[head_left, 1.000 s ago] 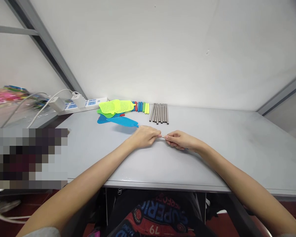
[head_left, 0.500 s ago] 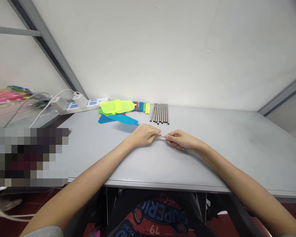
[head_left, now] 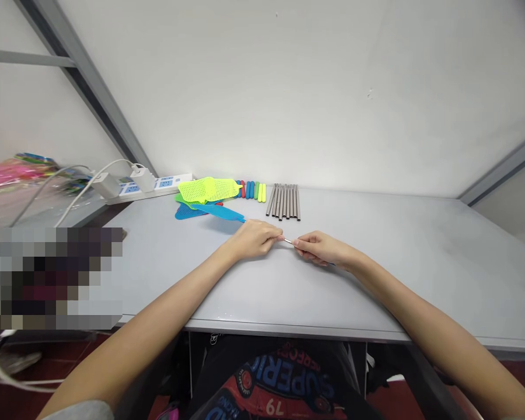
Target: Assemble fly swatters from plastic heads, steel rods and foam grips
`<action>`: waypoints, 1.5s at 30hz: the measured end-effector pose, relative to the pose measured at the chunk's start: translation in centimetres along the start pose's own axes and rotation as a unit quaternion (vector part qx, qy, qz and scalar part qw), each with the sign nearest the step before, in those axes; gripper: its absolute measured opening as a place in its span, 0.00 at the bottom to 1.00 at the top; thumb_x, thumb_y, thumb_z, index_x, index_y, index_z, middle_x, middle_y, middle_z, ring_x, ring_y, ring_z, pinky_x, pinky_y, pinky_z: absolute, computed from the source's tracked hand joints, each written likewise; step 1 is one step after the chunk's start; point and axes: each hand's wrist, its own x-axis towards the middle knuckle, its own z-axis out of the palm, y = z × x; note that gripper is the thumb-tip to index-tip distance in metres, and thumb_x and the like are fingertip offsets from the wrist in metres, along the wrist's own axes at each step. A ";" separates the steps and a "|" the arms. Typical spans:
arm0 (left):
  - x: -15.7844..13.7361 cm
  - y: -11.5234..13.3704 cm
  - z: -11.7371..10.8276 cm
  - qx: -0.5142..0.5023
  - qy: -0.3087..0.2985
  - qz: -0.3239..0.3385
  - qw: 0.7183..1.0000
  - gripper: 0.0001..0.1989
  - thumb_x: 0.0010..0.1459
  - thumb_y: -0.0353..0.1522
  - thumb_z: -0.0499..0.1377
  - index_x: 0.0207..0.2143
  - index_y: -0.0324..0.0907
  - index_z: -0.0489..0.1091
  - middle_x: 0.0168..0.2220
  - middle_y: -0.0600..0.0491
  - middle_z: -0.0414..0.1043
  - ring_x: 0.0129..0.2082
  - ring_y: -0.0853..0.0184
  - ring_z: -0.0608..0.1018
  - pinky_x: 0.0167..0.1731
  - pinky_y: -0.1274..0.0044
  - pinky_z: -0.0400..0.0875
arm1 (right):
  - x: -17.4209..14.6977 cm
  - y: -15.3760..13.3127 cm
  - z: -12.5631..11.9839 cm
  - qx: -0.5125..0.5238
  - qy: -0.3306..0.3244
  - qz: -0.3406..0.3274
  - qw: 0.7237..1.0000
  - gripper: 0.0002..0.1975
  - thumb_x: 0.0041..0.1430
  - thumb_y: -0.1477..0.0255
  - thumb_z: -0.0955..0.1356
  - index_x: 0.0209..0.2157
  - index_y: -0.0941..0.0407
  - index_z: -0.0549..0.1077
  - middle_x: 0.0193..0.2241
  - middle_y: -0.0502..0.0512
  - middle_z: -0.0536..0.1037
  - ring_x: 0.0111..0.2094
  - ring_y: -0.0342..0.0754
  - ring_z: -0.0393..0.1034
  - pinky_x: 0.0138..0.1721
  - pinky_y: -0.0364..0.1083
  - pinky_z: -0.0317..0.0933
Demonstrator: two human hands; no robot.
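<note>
Pinching a thin metal rod (head_left: pixel 288 241) with thumb and fingers of both left hand (head_left: pixel 259 239) and right hand (head_left: pixel 321 247). Runs left to right across the narrow gap, slanting slightly nearer at right; equally close to either set of fingertips. Points left and far, toward a blue swatter head (head_left: pixel 222 212) just beyond the left hand. Lies nearer than the metal tubes (head_left: pixel 284 202). Cannot tell where it ends inside either grip.
</note>
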 end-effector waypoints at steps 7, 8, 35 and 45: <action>-0.1 0.2 0.1 -0.001 0.006 -0.002 1.000 0.16 0.59 0.35 0.43 0.22 0.40 0.61 0.23 0.55 0.67 0.24 0.71 0.68 0.24 0.79 0.52 | 0.1 0.3 -0.1 0.023 -0.026 0.007 0.999 0.18 0.55 0.58 0.59 0.23 0.59 0.61 0.16 0.44 0.54 0.14 0.34 0.44 0.12 0.36 0.41; -0.1 0.2 0.0 0.002 0.008 -0.001 1.000 0.16 0.59 0.35 0.43 0.22 0.40 0.61 0.22 0.55 0.66 0.24 0.71 0.68 0.24 0.79 0.52 | 0.1 0.3 -0.2 0.023 -0.027 0.007 0.999 0.18 0.55 0.58 0.59 0.23 0.59 0.61 0.16 0.44 0.54 0.14 0.34 0.43 0.12 0.36 0.41; -0.6 0.8 -0.4 0.020 0.018 -0.016 1.000 0.14 0.59 0.34 0.44 0.25 0.40 0.63 0.23 0.56 0.67 0.25 0.71 0.68 0.25 0.80 0.55 | -0.2 1.0 -1.2 0.052 -0.067 0.016 0.996 0.18 0.55 0.58 0.59 0.28 0.60 0.67 0.16 0.44 0.55 0.14 0.34 0.44 0.13 0.36 0.45; -0.9 2.0 -0.5 0.019 0.034 -0.028 0.999 0.13 0.60 0.35 0.44 0.29 0.40 0.63 0.26 0.55 0.66 0.27 0.70 0.68 0.28 0.78 0.57 | -0.7 0.5 -2.0 0.058 -0.059 0.003 0.997 0.19 0.56 0.59 0.59 0.35 0.61 0.68 0.20 0.48 0.65 0.15 0.35 0.51 0.17 0.39 0.54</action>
